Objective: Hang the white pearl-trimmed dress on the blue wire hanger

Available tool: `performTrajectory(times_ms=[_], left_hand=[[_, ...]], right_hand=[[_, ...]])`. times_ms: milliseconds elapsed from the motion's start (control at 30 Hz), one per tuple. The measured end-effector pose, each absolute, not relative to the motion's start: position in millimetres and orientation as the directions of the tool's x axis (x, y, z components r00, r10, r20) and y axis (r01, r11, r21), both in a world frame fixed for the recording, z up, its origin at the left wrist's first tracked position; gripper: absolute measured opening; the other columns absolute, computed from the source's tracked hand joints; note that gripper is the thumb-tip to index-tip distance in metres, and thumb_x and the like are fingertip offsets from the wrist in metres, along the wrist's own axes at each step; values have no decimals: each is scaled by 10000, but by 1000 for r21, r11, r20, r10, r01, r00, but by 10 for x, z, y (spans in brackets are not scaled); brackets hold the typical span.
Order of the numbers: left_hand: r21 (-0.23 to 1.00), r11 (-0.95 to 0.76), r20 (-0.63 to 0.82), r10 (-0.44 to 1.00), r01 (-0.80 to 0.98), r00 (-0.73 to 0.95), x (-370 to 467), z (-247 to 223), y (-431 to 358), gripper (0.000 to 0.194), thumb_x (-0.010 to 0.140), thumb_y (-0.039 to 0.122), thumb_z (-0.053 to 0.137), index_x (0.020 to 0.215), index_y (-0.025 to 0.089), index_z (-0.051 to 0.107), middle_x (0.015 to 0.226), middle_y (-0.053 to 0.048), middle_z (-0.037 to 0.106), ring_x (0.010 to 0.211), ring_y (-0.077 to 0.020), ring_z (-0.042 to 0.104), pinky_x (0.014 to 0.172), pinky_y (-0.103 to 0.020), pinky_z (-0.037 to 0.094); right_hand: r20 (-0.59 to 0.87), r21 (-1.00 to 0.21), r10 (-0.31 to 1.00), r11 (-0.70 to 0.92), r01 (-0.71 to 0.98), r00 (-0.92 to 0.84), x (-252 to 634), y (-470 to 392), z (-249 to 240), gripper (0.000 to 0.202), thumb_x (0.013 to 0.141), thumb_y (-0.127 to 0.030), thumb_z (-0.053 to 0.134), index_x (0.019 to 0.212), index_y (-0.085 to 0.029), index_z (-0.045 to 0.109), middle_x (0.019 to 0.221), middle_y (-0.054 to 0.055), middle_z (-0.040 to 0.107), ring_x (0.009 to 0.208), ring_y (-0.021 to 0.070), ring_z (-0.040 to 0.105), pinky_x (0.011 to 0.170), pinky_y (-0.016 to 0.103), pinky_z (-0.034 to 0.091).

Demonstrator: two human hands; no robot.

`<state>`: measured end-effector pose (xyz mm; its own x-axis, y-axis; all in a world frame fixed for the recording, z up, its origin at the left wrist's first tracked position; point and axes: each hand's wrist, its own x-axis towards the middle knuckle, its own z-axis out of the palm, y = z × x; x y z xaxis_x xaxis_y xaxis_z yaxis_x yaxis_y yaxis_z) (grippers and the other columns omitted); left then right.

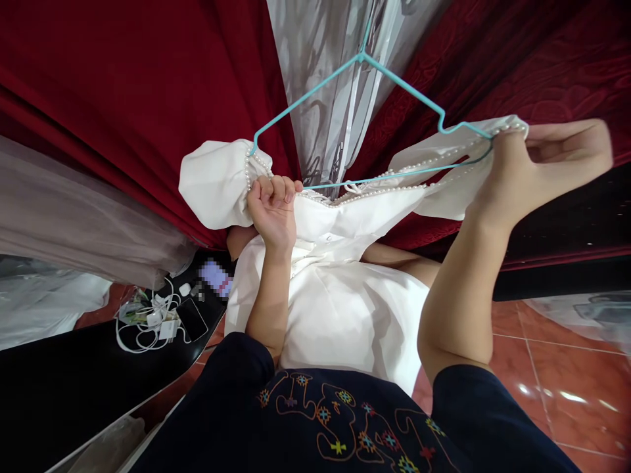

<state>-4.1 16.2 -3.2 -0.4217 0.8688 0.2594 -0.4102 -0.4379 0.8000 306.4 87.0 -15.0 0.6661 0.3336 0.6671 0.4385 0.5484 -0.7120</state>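
A white dress point(355, 309) with pearl beads along its neckline spreads over my lap and rises toward a light blue hanger point(404, 84). My left hand point(273, 207) is closed at the neckline beside the left puffed sleeve point(211, 180), over the hanger's lower bar. The left end of the hanger goes into that sleeve's beaded opening. On the other side, my right hand point(537, 161) grips the beaded edge of the right sleeve point(448, 190) by the hanger's right end. Its fingers are partly bent beyond the fabric. The hanger's hook points up, away from me.
Dark red curtains point(138, 85) and a sheer grey curtain point(325, 85) hang ahead. On the left, a black tabletop point(59, 381) bears a phone point(192, 320), white cables point(135, 345) and a blurred-out item point(215, 277). Reddish floor tiles point(566, 368) show at right.
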Motion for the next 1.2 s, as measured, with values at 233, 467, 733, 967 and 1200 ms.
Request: performTrajectory(times_ms=[233, 467, 733, 967, 1200], left_hand=[[880, -389, 247, 864, -272, -438, -82, -69, 196, 653, 1015, 780, 388, 702, 237, 208, 652, 33, 209, 614, -152, 425, 781, -390, 577], [884, -368, 228, 878, -289, -420, -84, -74, 181, 621, 1024, 770, 355, 713, 237, 280, 699, 22, 204, 666, -176, 402, 843, -413, 536], [869, -364, 212, 887, -337, -410, -90, -60, 181, 598, 1045, 718, 380, 718, 236, 242, 704, 20, 195, 662, -175, 367, 853, -405, 533], [761, -404, 222, 897, -507, -382, -83, -47, 188, 509, 1108, 531, 364, 728, 238, 195, 674, 37, 179, 614, -148, 362, 836, -365, 548], [664, -414, 254, 908, -623, -332, -64, -66, 149, 412, 1091, 351, 394, 724, 237, 246, 660, 39, 235, 610, -127, 419, 816, -313, 561]], right_hand=[[747, -648, 401, 620, 443, 530, 2553, 821, 84, 232, 758, -73, 827, 727, -133, 606, 694, -76, 616, 689, 53, 628, 652, 258, 444], [721, -689, 490, 582, 432, 489, 2238, 852, 81, 217, 852, -155, 777, 788, -173, 571, 716, -22, 618, 638, 65, 590, 617, 236, 461], [662, -748, 634, 524, 408, 400, 2241, 544, 112, 245, 725, -179, 835, 803, -203, 604, 737, 8, 631, 628, 86, 522, 559, 258, 362], [520, -818, 846, 455, 353, 114, 1824, 243, 56, 268, 966, -459, 701, 1028, -199, 707, 672, -34, 547, 575, 71, 482, 553, 261, 348], [422, -889, 898, 382, 252, 128, 1740, 190, -249, 374, 1002, -570, 628, 1003, -218, 754, 871, 19, 681, 707, 85, 551, 651, 273, 442]])
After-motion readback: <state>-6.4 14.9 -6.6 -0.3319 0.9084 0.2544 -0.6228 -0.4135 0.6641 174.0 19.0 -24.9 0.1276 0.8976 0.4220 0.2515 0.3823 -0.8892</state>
